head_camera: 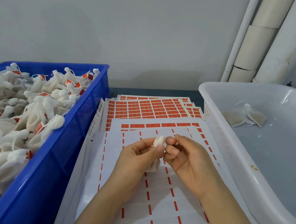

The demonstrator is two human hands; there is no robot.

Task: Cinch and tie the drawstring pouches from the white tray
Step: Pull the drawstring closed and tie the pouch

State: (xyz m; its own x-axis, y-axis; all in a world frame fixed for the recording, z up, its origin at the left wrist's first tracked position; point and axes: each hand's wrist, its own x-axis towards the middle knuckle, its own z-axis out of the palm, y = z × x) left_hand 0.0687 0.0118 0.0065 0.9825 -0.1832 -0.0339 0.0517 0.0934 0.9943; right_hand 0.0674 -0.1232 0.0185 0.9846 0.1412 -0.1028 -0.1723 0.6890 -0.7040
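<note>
A small white drawstring pouch [158,144] is held above the label sheets in the middle of the view. My left hand [137,158] grips its gathered neck, and the filled body hangs below between both hands. My right hand [186,157] pinches at the pouch's top, fingertips curled where the string would be; the string itself is too thin to make out. The white tray [247,169] stands at the right with two pouches [243,115] lying untied in its far part.
A blue crate [64,139] at the left is heaped with tied pouches [25,110] bearing red labels. Sheets of red labels [153,108] cover the table between crate and tray. White pipes [271,41] run up the wall at the back right.
</note>
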